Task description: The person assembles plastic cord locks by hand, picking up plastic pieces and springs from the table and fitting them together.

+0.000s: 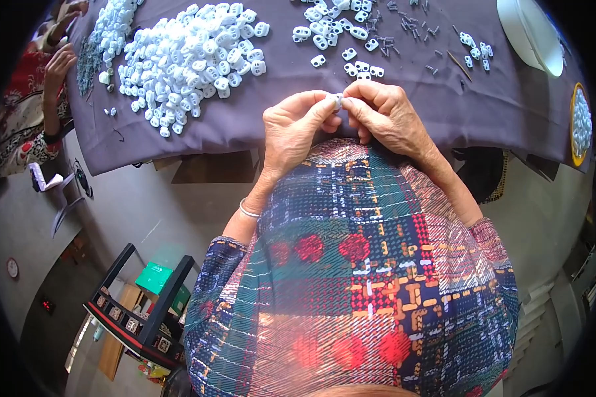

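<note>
Close to the table's front edge, my left hand [290, 131] and my right hand [389, 120] meet in front of my body. Thumbs and fingers of both pinch one small white plastic piece [338, 102], mostly covered by the fingertips; it resembles the two-hole cord locks lying around. Just beyond my fingers sits a small cluster of white two-hole cord locks [363, 70]. More of these cord locks [331, 28] are spread farther back. Small dark grey pins or springs [410, 28], too small to tell which, are scattered to their right.
A large heap of white pieces [185, 63] covers the left of the dark tablecloth [245, 126]. Rightward lie a thin brown stick [459, 66], a white basin [526, 33] and an orange-rimmed tray [573, 122] of white pieces. Another person's hand [59, 65] is at the far left.
</note>
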The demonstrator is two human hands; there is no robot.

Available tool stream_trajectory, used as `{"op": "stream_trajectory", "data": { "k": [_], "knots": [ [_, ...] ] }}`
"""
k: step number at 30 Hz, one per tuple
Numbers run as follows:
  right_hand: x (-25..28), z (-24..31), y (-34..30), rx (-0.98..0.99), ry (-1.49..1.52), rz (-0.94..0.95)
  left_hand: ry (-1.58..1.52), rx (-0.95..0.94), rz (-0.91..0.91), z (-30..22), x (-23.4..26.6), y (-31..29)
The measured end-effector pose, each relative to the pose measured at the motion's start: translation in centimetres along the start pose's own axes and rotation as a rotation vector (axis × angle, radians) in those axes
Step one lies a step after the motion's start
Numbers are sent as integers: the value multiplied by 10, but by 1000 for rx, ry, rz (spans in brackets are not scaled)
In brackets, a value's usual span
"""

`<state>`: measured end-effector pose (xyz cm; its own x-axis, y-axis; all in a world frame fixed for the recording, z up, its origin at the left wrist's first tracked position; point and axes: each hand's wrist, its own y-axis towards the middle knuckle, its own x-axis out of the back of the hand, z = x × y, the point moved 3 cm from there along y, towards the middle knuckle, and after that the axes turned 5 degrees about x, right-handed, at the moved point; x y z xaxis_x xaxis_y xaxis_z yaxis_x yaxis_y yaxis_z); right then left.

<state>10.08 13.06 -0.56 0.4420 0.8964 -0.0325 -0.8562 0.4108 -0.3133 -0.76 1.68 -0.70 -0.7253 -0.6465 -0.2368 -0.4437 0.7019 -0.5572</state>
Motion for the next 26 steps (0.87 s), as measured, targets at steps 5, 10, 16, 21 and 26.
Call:
{"op": "stream_trajectory", "data": {
  "k": [5,10,16,21,26],
  "knots": [
    [1,2,2,57,-23,19,-19,13,6,1,0,-1],
    [3,-2,4,277,-228,-7,37,5,16,0,-1,0],
    [3,-4,7,130,-88,117,60,13,17,2,1,0],
    [6,-1,9,117,-49,149,81,68,9,-5,2,0],
    [10,3,8,28,-52,180,83,134,155,-11,6,4]
  ]
}}
